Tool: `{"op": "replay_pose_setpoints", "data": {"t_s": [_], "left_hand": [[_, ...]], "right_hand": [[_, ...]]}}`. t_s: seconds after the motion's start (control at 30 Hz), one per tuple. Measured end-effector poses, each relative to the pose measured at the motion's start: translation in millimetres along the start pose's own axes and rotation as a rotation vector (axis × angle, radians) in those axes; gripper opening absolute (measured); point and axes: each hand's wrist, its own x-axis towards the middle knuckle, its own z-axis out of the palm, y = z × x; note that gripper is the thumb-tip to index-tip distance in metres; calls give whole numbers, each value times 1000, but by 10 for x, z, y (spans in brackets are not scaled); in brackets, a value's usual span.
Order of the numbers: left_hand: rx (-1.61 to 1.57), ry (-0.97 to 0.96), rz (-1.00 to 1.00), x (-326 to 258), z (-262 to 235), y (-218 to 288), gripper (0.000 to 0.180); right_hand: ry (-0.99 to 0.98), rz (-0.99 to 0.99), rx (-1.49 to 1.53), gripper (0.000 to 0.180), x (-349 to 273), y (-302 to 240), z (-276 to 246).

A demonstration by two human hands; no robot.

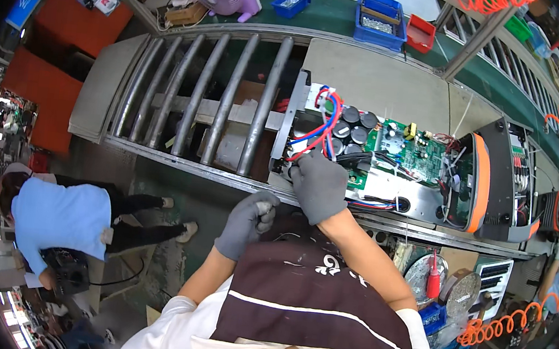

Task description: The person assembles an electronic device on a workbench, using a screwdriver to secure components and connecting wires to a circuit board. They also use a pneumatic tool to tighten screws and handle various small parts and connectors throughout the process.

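Circuit board green, glossy; right hand pinching wires; left hand fisted.

Both hands wear grey gloves. The right hand reaches far forward, forearm bare, fingers curled downward. The left hand hangs nearer, loosely fisted, just left of it.

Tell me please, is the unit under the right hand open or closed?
Open: the unit shows its bare green board, capacitors and wires.
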Motion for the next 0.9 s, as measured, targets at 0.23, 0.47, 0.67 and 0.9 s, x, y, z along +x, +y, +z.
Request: {"op": "replay_pose_setpoints", "data": {"t_s": [0.23, 0.47, 0.67, 0.9], "left_hand": [[36, 104, 202, 137, 92, 339, 18], [75, 5, 226, 341, 103, 423, 17], [114, -26, 180, 398, 111, 461, 14], [115, -70, 170, 418, 116, 479, 13]], "right_hand": [[-8, 14, -57, 13, 19, -12, 210], [3, 13, -146, 6, -33, -129, 207], [30, 70, -51, 4, -69, -181, 184], [216, 162, 362, 10, -86, -61, 234]]}}
